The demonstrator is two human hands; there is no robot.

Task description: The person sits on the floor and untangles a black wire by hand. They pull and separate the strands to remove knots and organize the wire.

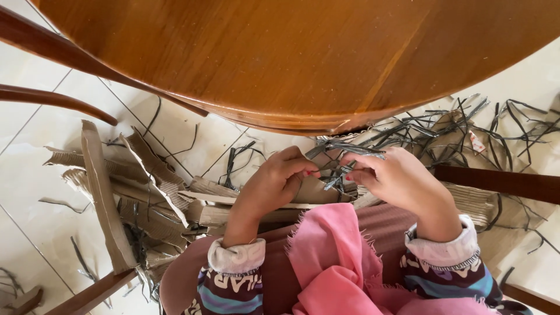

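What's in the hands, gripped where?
Both hands, left hand and right hand, pinch a bundle of thin dark strips near its lower end, between fingertips.

Tiled floor (35,175) bears torn cardboard pieces (125,192) (and dark strips (461,131))

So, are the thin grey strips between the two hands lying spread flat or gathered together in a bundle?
Gathered: the thin grey strips form a bundle pinched between the left hand and right hand, its ends fanning out.
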